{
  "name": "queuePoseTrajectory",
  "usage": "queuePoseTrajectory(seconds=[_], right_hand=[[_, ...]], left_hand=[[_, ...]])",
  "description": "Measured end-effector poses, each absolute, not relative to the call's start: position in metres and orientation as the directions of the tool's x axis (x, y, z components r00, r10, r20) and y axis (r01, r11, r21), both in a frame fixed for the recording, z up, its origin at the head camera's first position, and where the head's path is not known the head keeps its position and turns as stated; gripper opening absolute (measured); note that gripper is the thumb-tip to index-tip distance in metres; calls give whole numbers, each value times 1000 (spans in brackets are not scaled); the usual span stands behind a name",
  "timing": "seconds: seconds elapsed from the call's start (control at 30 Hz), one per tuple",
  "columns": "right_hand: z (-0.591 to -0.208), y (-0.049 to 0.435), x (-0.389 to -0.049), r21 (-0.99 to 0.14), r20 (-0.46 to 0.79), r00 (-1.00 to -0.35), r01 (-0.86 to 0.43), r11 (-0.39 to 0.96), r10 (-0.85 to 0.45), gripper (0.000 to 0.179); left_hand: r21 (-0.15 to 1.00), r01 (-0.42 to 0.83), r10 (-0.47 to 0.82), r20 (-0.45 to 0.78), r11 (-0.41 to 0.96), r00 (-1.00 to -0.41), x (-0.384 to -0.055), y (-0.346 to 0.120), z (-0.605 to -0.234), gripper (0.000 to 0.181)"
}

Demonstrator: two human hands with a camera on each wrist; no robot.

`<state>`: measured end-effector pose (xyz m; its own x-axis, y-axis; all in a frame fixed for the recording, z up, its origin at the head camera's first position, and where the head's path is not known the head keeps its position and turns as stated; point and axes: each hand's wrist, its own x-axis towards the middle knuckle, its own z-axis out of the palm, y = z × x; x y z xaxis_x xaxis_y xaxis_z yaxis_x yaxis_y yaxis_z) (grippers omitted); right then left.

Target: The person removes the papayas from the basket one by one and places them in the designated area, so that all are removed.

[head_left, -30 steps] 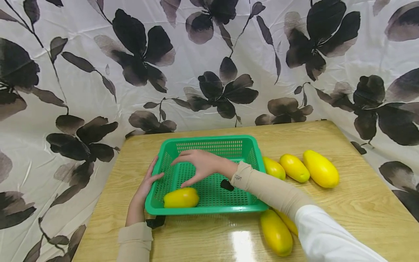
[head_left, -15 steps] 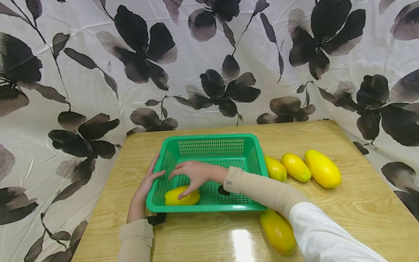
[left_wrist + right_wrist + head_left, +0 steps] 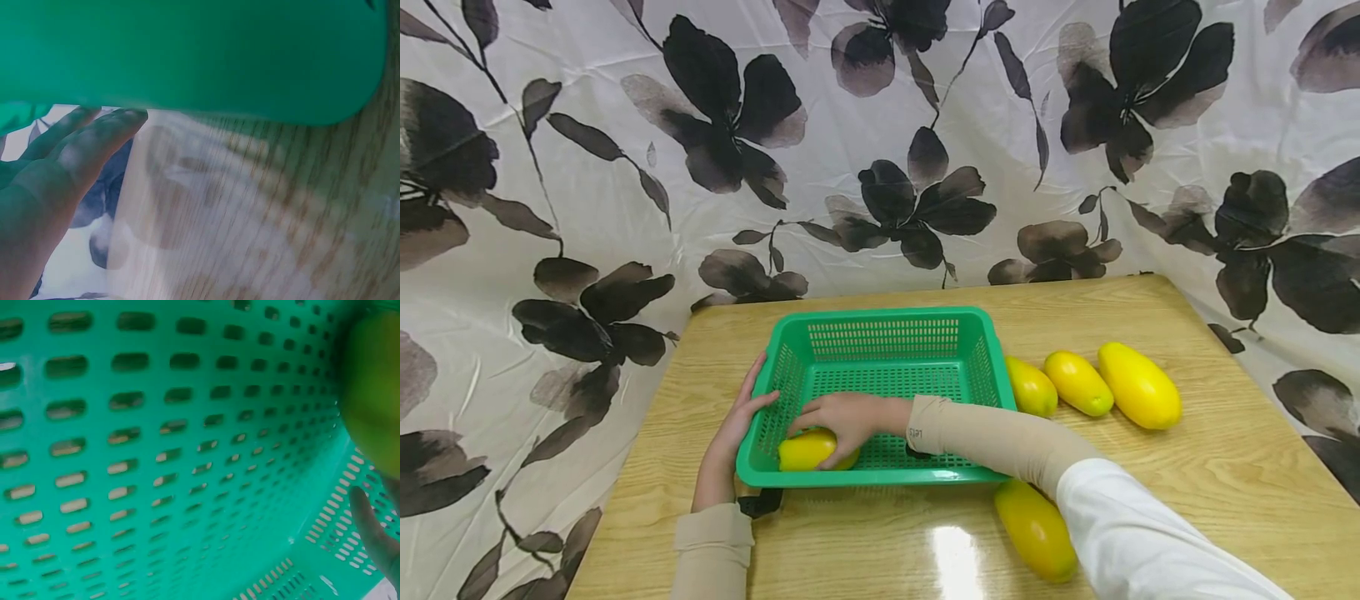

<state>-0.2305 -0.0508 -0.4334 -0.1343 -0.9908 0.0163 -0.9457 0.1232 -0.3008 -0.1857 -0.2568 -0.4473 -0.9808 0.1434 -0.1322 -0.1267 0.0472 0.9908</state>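
Note:
In the head view, a green plastic basket (image 3: pixel 880 478) with slotted walls stands on the wooden table. Inside its near left corner lies a yellow papaya (image 3: pixel 801 451). My right hand (image 3: pixel 846 421) reaches over it from above, thumb on the near side and fingers curled over the far side. The right wrist view shows part of the papaya (image 3: pixel 378 394) at the right edge, with a finger (image 3: pixel 372 528) below it. My left hand (image 3: pixel 735 429) rests against the basket's left side, its thumb at the rim. In the left wrist view its fairly straight fingers (image 3: pixel 94 147) touch the basket's outer wall.
Right of the basket, three more papayas lie on the table: a partly hidden one (image 3: pixel 1032 387), a middle one (image 3: pixel 1078 383) and a large one (image 3: pixel 1138 385). Another papaya (image 3: pixel 1036 531) lies near the front, beside my right sleeve. Floral cloth (image 3: pixel 880 125) hangs behind the table.
My right hand has come down from above the basket floor onto the papaya, and its fingers have closed around it. My left hand has stayed at the basket's left side.

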Motion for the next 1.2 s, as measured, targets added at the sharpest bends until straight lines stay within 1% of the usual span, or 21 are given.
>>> queuePoseTrajectory(seconds=[0.3, 0.6, 0.7, 0.73, 0.93, 1.2], right_hand=[[-443, -53, -229, -267, -3, -137, -954, 133, -991, 67], [-452, -55, -226, -269, -20, -137, -953, 138, -990, 72], [-452, -55, -226, -275, -27, -144, -950, 146, -989, 74], [-452, -55, -226, -275, -29, -145, -950, 148, -989, 74], [-453, -56, -227, -285, -34, -149, -946, 153, -988, 74], [-438, -54, -227, -324, -39, -187, -927, 190, -981, 78]], left_hand=[[989, -142, 145, -146, 41, -979, -186, -258, -449, 70], [998, -51, 196, -56, 27, -979, -185, -263, -454, 72], [997, -67, 177, -72, 31, -982, -185, -262, -453, 71], [995, -90, 165, -97, 49, -982, -185, -262, -452, 72], [987, -159, 136, -161, 26, -978, -184, -257, -447, 69], [988, -153, 140, -151, 1, -979, -185, -257, -448, 70]])
